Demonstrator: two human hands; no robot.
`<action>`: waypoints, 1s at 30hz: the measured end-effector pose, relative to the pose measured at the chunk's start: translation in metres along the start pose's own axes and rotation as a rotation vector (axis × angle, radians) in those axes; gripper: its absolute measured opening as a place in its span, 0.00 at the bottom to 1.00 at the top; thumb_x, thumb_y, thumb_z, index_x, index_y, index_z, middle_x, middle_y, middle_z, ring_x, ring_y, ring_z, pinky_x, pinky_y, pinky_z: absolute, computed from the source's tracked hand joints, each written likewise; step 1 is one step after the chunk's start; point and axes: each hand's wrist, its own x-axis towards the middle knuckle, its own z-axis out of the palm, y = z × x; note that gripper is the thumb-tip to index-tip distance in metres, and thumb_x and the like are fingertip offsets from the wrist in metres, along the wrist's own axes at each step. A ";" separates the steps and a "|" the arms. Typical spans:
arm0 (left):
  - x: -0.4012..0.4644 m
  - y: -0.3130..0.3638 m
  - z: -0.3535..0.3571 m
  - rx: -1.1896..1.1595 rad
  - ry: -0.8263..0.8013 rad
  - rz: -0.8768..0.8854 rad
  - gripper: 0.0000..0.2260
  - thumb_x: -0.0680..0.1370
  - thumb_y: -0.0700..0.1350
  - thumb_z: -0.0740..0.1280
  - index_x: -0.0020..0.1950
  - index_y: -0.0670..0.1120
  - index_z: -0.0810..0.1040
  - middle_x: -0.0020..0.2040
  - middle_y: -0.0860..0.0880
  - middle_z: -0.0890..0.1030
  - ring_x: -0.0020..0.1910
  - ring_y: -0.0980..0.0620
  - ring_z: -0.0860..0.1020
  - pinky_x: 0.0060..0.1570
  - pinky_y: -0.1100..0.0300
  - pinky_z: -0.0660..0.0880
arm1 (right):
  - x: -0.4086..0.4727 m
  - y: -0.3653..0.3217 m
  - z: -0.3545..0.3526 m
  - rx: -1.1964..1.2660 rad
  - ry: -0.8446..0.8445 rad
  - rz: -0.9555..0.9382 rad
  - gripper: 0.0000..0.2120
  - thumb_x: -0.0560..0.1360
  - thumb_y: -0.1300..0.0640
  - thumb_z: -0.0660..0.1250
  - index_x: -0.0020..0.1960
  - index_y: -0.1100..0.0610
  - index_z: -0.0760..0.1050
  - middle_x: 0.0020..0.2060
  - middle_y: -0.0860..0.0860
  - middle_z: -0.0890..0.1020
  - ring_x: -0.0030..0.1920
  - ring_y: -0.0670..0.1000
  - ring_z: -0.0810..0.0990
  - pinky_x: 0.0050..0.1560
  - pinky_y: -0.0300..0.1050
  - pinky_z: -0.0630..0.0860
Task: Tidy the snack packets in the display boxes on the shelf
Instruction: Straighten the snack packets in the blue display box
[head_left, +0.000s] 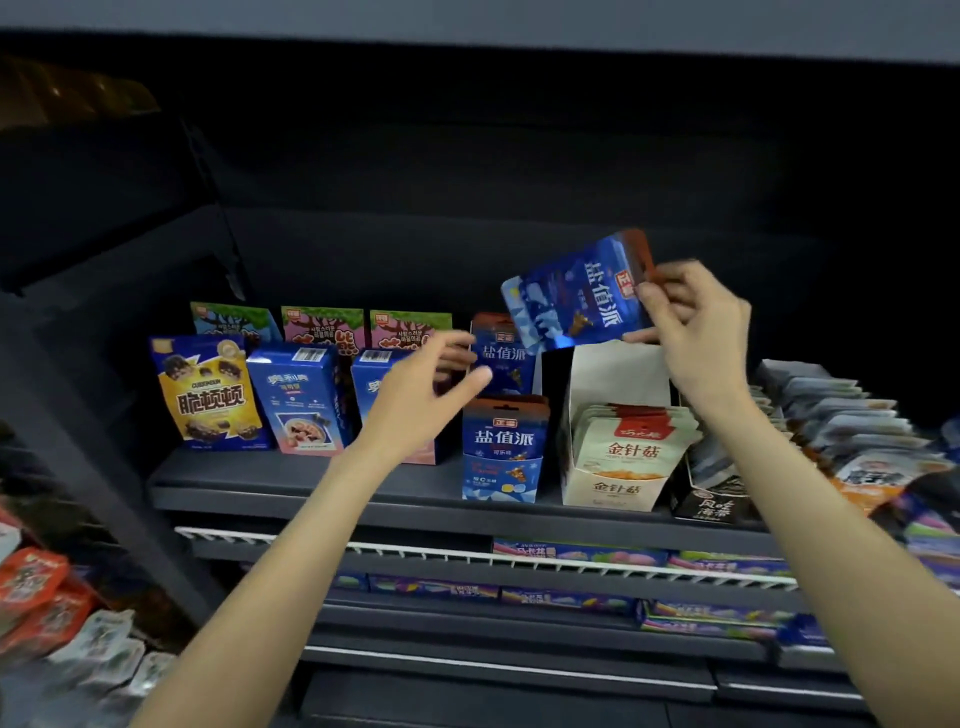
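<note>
Right hand (693, 322) up high, pinching a blue packet (582, 296) by its red top edge, tilted and held in the air above the white box (613, 483) of beige packets (634, 441). Left hand (426, 389) reaches in with fingers spread and relaxed, gripping nothing, fingertips just at the rear blue packet (501, 353) standing upright behind the blue box (501, 480). That blue box sits at the front edge of the shelf (291, 478), more blue packets (504, 431) upright inside it. To the left, a yellow bag (208, 392) and blue cartons (296, 397) stand in a row. To the right, a dark box (711, 501) touches the white one.
</note>
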 end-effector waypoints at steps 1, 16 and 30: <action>-0.003 -0.003 -0.002 0.115 -0.100 0.045 0.19 0.77 0.56 0.64 0.66 0.51 0.71 0.60 0.58 0.76 0.57 0.65 0.74 0.58 0.65 0.70 | 0.005 0.001 0.002 -0.032 -0.023 -0.025 0.05 0.79 0.61 0.64 0.55 0.59 0.73 0.46 0.48 0.79 0.44 0.44 0.82 0.32 0.35 0.79; -0.015 -0.032 0.011 0.464 -0.066 0.475 0.14 0.75 0.40 0.68 0.60 0.49 0.76 0.50 0.52 0.83 0.37 0.54 0.77 0.30 0.63 0.73 | 0.043 0.028 0.051 -0.542 -0.401 -0.403 0.09 0.79 0.59 0.63 0.56 0.60 0.77 0.43 0.59 0.83 0.41 0.60 0.82 0.41 0.53 0.78; -0.016 -0.040 0.011 0.457 -0.073 0.510 0.13 0.79 0.47 0.59 0.62 0.50 0.73 0.53 0.54 0.82 0.41 0.57 0.79 0.32 0.60 0.78 | 0.065 0.051 0.112 -1.013 -0.767 -0.360 0.10 0.77 0.51 0.65 0.52 0.57 0.76 0.52 0.54 0.79 0.49 0.54 0.78 0.41 0.45 0.69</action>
